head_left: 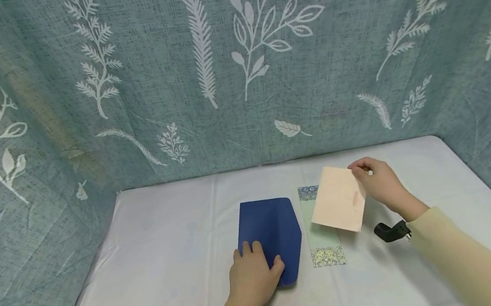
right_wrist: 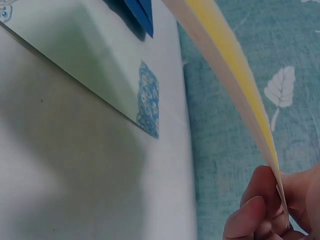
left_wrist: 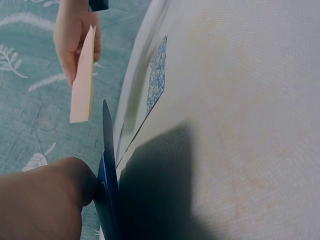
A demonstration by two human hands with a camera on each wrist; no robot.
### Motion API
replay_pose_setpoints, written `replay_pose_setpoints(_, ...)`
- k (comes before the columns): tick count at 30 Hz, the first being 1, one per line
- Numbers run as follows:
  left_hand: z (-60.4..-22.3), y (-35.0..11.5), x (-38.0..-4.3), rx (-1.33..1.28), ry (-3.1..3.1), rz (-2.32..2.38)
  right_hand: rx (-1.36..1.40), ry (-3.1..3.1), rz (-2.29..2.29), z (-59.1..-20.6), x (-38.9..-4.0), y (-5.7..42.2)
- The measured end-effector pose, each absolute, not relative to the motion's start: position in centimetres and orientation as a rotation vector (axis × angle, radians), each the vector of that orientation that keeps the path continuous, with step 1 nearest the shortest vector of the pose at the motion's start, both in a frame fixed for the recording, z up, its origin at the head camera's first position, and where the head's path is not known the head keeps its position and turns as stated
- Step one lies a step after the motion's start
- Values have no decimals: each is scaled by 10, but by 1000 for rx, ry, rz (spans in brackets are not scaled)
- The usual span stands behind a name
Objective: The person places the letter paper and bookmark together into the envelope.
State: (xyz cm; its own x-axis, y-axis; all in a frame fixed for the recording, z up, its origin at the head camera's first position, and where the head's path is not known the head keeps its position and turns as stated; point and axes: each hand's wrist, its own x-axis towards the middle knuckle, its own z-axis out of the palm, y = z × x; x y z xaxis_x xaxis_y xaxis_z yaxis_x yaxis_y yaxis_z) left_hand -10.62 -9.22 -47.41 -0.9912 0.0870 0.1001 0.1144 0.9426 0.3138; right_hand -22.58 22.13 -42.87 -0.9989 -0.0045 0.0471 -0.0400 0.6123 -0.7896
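Presently, right hand (head_left: pixel 380 184): thumb and fingers closed together, pinching the pale pink card at its corner near 1 o'clock.
Pale pink card (head_left: pixel 336 200): I find it raised off the table, tilted, between 2 and 3 o'clock from the blue folded piece; my right-wrist view shows a yellow inner face.
Left hand (head_left: pixel 253 276): fingers spread, thumb set apart, resting on the blue folded piece at its 7 o'clock side; I see nothing gripped.
Blue folded piece (head_left: pixel 259 221): crease running lengthwise; in my left-wrist view it shows edge-on, with a dark shadow beside it.
Pale green strip (head_left: pixel 323 240): on the table at 3 o'clock from the blue folded piece, blue lace print at its 12 o'clock end, yellow at 6; the card partly covers it.
White table (head_left: pixel 169 252): patterned curtain (head_left: pixel 165 80) beyond, at 12 o'clock.
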Motion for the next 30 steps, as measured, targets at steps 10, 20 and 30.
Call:
replay_pose_setpoints(10, -473, -91, -106, -138, -3029, -489, 70, -2769, 1411, -436, -225, 212)
replay_pose_setpoints(20, -474, -90, -104, -137, -3007, -478, 107, -2794, 1385, -442, -224, 205)
replay_pose_setpoints(30, -474, -90, -104, -145, -3006, -457, 109, -2838, 1356, -447, -223, 206)
